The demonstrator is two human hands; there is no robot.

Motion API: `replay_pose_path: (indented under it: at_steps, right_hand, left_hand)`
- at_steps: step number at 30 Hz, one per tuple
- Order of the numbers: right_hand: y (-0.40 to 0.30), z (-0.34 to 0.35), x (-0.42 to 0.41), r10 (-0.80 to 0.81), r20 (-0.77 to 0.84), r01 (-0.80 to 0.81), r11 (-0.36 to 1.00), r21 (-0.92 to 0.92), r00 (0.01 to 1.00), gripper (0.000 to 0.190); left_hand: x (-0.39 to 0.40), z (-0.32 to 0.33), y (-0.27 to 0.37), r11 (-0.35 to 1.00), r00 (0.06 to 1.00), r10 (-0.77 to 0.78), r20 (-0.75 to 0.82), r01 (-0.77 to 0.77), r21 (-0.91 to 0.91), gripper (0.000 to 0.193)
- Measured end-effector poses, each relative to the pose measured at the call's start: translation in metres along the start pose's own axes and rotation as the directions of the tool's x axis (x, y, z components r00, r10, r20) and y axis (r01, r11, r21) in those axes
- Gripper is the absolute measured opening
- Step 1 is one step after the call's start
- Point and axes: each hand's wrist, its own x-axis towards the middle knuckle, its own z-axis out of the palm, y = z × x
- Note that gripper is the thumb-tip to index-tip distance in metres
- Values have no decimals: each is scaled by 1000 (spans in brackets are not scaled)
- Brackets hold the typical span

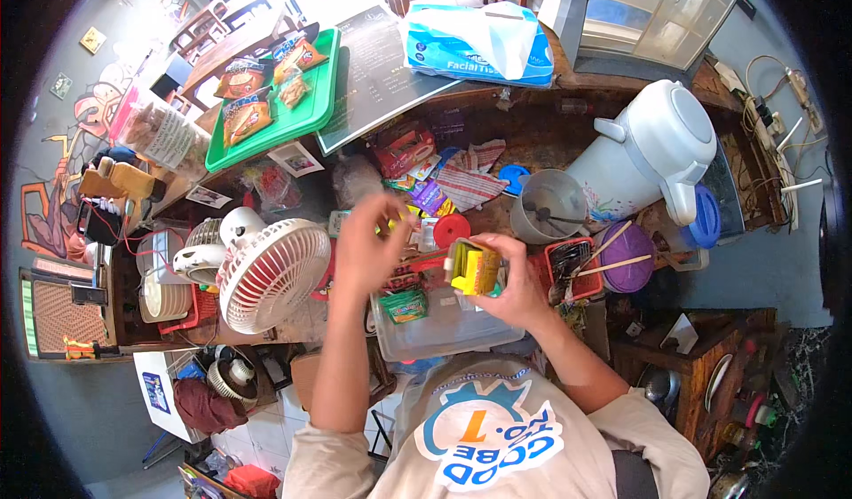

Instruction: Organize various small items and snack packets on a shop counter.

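My right hand [512, 286] grips a small yellow box [478, 271] over a translucent plastic container [439, 332]. To its left my left hand [374, 239] is raised, blurred, with bent fingers; whether it holds something small cannot be told. A green packet [405, 306] lies in the container, below the hands. Beyond them a round red lid [452, 231] sits beside several colourful sachets [429, 198] and a red-striped cloth [471, 174].
A white fan [274, 276] stands at left, a green tray [319, 109] of snack packs behind it. A clear pitcher [551, 209], a large vacuum flask [649, 146], a red basket [579, 286] and a purple container [626, 259] stand at right. A facial tissue pack [476, 66] lies at the back.
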Motion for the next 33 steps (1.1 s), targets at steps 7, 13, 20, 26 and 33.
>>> replay_pose_path:
  at_steps: [7, 13, 20, 26, 33]
  right_hand:
    - [-11, -3, 8, 41, 11, -41, 995, 87, 999, 87]
    - [3, -14, -6, 131, -13, -131, 991, 33, 991, 87]
    - [3, -10, 1, 124, 18, -125, 989, 84, 992, 89]
    - [2, -4, 11, 101, -30, -97, 987, 126, 994, 87]
    - [5, -4, 11, 140, -16, -137, 982, 130, 990, 88]
  left_hand:
    - [66, 30, -197, 751, 828, -422, 369, 91, 654, 61]
    - [72, 61, -190, 594, 803, -442, 399, -72, 802, 70]
    - [76, 38, -216, 865, 879, -411, 240, 293, 407, 41]
    - [62, 47, -193, 751, 855, -517, 24, 440, 492, 69]
    - [84, 37, -171, 708, 772, -482, 413, 66, 703, 71]
